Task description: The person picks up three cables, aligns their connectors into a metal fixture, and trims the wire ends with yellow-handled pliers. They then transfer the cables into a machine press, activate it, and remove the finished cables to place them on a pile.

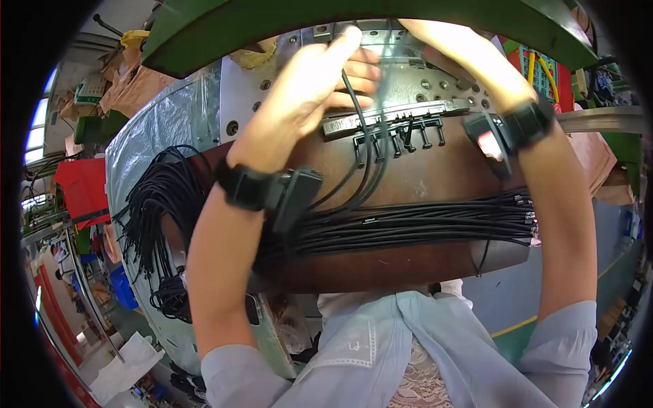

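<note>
My left hand [326, 78] is raised over the metal machine bed, its fingers apart and pointing right. Black cables [367, 143] run up past these fingers; one crosses in front of them, and I see no firm grip on it. My right hand [432, 32] reaches under the green beam, which hides its fingers. Below the hands lies a metal mold bar [401, 115] with a row of black molded pieces [401, 138] along its near side. A long bundle of black cables [408, 221] lies across the brown work surface [340, 272] in front of me.
A curved green beam [367, 17] spans the top, close above both hands. Coiled black cables [160, 204] hang at the left over a plastic-covered table [146, 129]. A red bin [81, 190] stands further left. Bolts dot the metal plate [408, 81].
</note>
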A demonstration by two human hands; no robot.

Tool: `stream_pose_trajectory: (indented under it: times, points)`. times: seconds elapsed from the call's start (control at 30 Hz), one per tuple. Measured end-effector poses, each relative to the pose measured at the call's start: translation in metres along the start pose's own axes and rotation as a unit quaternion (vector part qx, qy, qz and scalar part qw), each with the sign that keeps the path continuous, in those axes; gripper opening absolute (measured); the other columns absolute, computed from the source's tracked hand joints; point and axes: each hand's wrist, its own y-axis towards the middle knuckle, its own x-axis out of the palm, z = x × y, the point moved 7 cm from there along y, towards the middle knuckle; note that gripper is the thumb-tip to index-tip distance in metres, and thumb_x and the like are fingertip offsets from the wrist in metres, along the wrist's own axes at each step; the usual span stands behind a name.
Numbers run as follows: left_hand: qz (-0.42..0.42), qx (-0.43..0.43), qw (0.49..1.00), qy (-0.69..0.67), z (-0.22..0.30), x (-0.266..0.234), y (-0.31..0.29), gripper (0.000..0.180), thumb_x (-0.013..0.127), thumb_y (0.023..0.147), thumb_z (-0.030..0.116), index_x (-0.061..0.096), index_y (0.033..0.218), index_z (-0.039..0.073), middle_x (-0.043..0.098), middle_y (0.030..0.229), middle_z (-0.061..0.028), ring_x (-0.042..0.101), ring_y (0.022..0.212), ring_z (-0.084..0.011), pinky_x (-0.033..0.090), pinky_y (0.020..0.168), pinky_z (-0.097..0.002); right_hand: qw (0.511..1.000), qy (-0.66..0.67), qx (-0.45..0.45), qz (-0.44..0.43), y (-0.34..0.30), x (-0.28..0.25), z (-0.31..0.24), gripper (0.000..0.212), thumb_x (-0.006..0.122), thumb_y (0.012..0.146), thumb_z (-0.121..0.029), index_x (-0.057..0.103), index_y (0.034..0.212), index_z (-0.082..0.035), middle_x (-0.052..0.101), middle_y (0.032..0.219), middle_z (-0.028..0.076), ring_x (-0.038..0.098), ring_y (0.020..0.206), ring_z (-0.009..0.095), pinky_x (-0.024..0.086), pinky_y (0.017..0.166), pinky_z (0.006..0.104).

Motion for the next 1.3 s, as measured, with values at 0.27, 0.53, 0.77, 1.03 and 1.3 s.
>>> stream_pose_trajectory:
  times: [0.27,0.53,0.77,1.03,1.3]
  points:
    - [0.109,0.157,0.925,0.328,0.014,-0.027,0.036,0.030,0.050,0.091,0.019,0.052,0.113,-0.002,0.061,0.087,-0.0127,0.059,0.073,-0.0237,0.048,0.066,-0.0315,0.972,-0.175,-0.133,0.079,0.002,0.009,-0.026,0.034,0.064,0.079,-0.019,0.060,0.111,-0.009,0.064,0.095,0.014,0.063,0.084,0.031,0.050,0.076,0.0386]
    - [0.102,0.312,0.796,0.509,0.023,-0.024,0.033,0.041,0.056,0.086,0.016,0.047,0.122,0.001,0.060,0.098,-0.0174,0.059,0.086,-0.0303,0.047,0.076,-0.0371,0.997,-0.028,0.063,0.026,0.007,0.006,0.024,0.038,0.068,0.079,-0.028,0.061,0.109,-0.007,0.065,0.089,0.015,0.063,0.074,0.028,0.049,0.070,0.0377]
    - [0.158,0.336,0.686,0.626,0.033,-0.031,-0.037,0.062,0.064,0.079,0.012,0.037,0.134,0.003,0.060,0.109,-0.0205,0.055,0.108,-0.0338,0.045,0.089,-0.0400,0.990,0.042,-0.061,0.124,-0.044,-0.037,0.001,0.047,0.065,0.083,-0.020,0.052,0.125,-0.003,0.057,0.120,0.015,0.053,0.113,0.023,0.039,0.097,0.0310]
    - [-0.096,-0.255,0.921,0.279,-0.163,0.003,-0.288,0.036,0.058,0.088,0.023,0.057,0.116,0.002,0.058,0.117,-0.0184,0.052,0.112,-0.0326,0.041,0.093,-0.0389,0.878,0.070,0.444,0.165,-0.383,-0.076,0.058,0.035,0.048,0.094,-0.011,0.046,0.126,0.004,0.050,0.127,0.016,0.049,0.115,0.024,0.037,0.099,0.0338]
    - [0.144,-0.151,0.845,0.493,-0.230,-0.052,-0.304,0.020,0.055,0.083,0.008,0.061,0.100,0.001,0.060,0.099,-0.0184,0.056,0.094,-0.0341,0.044,0.083,-0.0406,0.920,0.132,0.367,-0.047,-0.419,0.030,0.017,0.036,0.052,0.091,-0.017,0.050,0.123,0.000,0.054,0.121,0.014,0.050,0.111,0.025,0.040,0.094,0.0366]
